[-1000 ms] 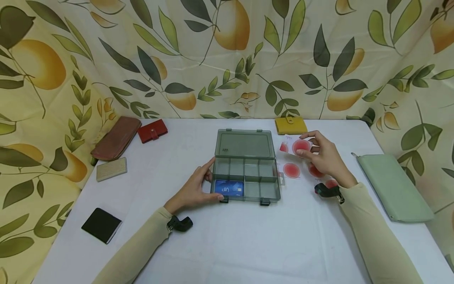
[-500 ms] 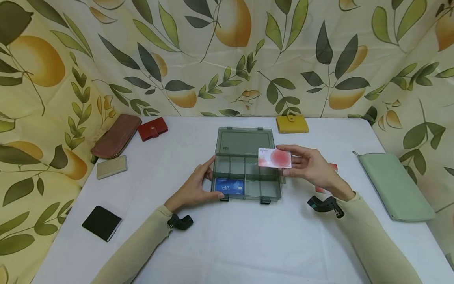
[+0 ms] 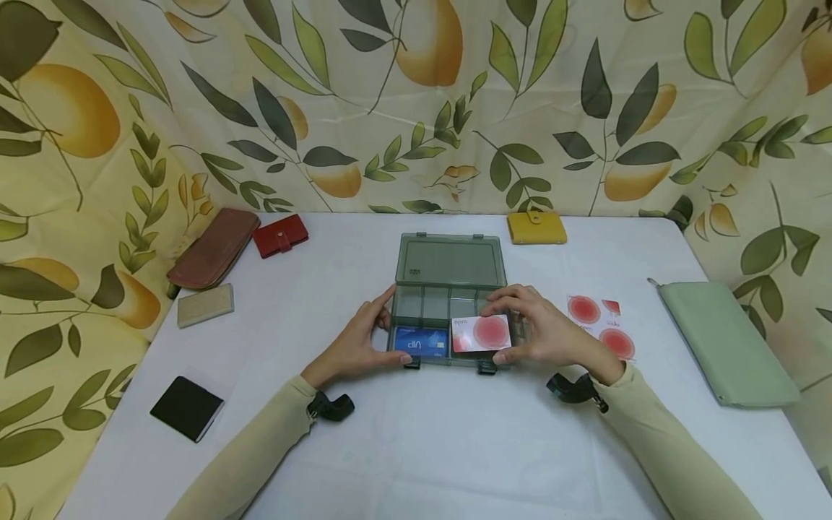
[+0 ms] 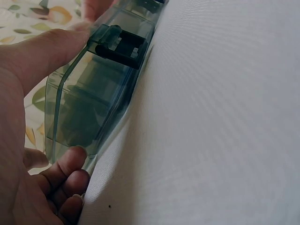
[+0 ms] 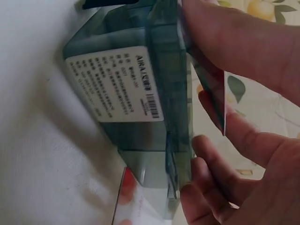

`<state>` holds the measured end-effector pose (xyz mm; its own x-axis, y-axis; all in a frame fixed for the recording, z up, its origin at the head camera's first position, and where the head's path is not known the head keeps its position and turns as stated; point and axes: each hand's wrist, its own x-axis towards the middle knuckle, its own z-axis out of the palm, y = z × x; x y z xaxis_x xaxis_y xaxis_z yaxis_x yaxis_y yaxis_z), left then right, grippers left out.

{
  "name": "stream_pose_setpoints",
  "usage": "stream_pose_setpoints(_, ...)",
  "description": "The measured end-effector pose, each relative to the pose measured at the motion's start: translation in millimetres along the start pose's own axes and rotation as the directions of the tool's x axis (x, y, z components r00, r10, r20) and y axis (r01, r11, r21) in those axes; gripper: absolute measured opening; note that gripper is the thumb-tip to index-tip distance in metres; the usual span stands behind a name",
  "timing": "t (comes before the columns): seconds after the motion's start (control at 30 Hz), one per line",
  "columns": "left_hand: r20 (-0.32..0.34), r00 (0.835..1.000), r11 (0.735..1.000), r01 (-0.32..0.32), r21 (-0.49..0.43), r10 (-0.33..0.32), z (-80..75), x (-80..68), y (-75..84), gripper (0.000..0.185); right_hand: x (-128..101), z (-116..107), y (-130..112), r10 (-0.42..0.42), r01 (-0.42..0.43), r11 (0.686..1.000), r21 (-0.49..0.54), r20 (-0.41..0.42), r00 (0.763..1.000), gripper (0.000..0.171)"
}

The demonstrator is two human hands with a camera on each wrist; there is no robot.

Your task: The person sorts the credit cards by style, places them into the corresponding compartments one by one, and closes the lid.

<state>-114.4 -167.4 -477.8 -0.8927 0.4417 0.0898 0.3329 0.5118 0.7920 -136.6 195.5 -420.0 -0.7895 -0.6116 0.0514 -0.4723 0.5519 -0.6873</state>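
Observation:
A green see-through compartment box (image 3: 451,258) lies with its lid folded back. My left hand (image 3: 357,336) holds its left side, thumb at the front corner, fingers along the side wall (image 4: 75,112). A blue card (image 3: 416,342) marked VIP lies in the front left compartment. My right hand (image 3: 552,336) pinches a white card with a pink-red circle (image 3: 481,334) between thumb and fingers. This card is slightly tilted over the front right compartments. In the right wrist view the card (image 5: 215,93) shows edge-on above the rim, beside the box's labelled side (image 5: 117,86).
More red-circle cards (image 3: 601,327) lie right of the box. A light green pouch (image 3: 724,343) is at far right, a yellow wallet (image 3: 536,227) at the back. To the left are a red wallet (image 3: 281,235), a brown pouch (image 3: 214,249), a beige case (image 3: 205,306) and a black wallet (image 3: 187,409).
My right hand has carried the red-circle card left and toward me, from right of the box to over its front right compartments. The left hand has stayed on the box.

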Motion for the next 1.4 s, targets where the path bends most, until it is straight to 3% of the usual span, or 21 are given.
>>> stream_pose_setpoints(0.33, -0.005, 1.000, 1.000, -0.010, -0.008, 0.010, -0.3, 1.5, 3.1, 0.121, -4.7, -9.1, -1.3, 0.008, -0.005, 0.999, -0.042, 0.060, 0.998, 0.068)
stream_pose_setpoints(0.43, -0.008, 1.000, 1.000, -0.011, -0.013, 0.011, -0.4, 1.1, 2.9, 0.121, -6.1, -17.8, 0.3, 0.014, -0.012, 0.999, -0.051, 0.039, 0.999, 0.066)
stream_pose_setpoints(0.63, -0.006, 1.000, 1.000, -0.018, -0.002, 0.018, -1.5, -0.5, 2.4, 0.121, -10.4, -43.6, 16.5, 0.115, -0.131, 0.979, -0.155, -0.105, 0.988, 0.056)
stream_pose_setpoints(0.77, -0.007, 1.000, 1.000, -0.011, 0.004, 0.011, -2.2, -1.6, 1.6, 0.121, -13.5, -49.5, 38.0, 0.212, -0.225, 0.955, -0.193, -0.085, 0.974, 0.057)
stream_pose_setpoints(1.0, -0.010, 1.000, 1.000, -0.002, 0.000, 0.002, -0.2, -1.8, 1.4, 0.121, -14.1, -40.3, 67.1, 0.264, -0.271, 0.947, -0.174, -0.064, 0.962, 0.056)
stream_pose_setpoints(1.4, -0.006, 1.000, 1.000, 0.003, -0.007, -0.004, 1.9, -1.6, 4.0, 0.122, -17.9, -41.1, 66.7, 0.260, -0.270, 0.959, -0.088, -0.115, 0.959, 0.048)
